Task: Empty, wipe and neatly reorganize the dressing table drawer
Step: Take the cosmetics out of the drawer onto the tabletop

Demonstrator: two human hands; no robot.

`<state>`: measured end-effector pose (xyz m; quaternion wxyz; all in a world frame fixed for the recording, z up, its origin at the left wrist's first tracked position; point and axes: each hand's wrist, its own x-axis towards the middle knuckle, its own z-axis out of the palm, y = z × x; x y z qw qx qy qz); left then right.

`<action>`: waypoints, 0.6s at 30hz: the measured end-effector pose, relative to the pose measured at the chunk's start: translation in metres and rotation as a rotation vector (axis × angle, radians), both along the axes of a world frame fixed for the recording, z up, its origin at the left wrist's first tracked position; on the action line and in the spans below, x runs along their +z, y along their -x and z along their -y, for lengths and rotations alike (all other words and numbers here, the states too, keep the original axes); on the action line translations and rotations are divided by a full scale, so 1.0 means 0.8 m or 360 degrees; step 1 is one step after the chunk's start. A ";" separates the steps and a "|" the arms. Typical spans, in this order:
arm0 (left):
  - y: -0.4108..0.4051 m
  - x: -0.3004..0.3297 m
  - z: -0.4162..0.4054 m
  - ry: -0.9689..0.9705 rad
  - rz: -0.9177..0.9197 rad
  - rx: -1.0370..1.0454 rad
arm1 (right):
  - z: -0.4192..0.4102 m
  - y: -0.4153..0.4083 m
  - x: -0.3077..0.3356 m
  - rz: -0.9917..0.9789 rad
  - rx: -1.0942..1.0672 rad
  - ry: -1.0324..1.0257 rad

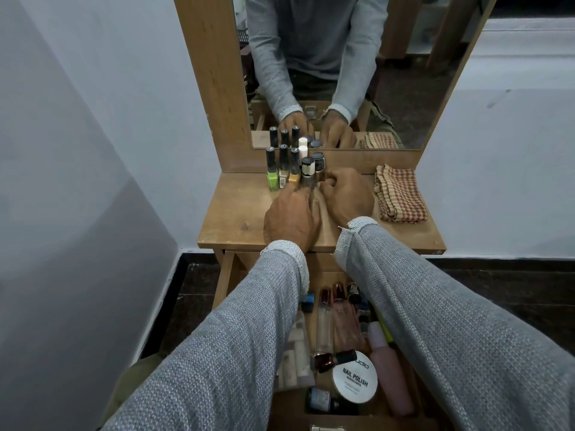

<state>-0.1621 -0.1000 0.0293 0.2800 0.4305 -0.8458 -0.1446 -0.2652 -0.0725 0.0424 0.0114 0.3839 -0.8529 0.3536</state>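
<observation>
The open wooden drawer (323, 272) at six o'clock still holds bottles and a round white nail-polish-wipes tin (354, 381), so emptying looks partly done. On the wooden tabletop (236, 213), both hands meet at the cluster of small nail-polish bottles (292, 169) at twelve. Set each upright, tight against its neighbours. The left hand (291, 220) and right hand (347, 197) curl together; what they grip is hidden. The checked cloth (399, 194) waits at two o'clock.

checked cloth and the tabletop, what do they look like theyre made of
Checked cloth: woven fabric, probably cotton, matte; red and beige weave, soft folds. Tabletop: wood or wood-look laminate, which one is unclear; brown grain and a dark knot, low sheen.
</observation>
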 end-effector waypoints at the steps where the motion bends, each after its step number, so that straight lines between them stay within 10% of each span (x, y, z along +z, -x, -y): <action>1: 0.000 0.000 0.000 0.0000 -0.0003 -0.0003 | 0.001 0.001 0.000 -0.0012 0.0000 -0.0013; 18: -0.036 -0.013 -0.022 0.0155 0.0010 -0.0280 | -0.056 0.013 0.000 0.0205 0.0476 -0.0065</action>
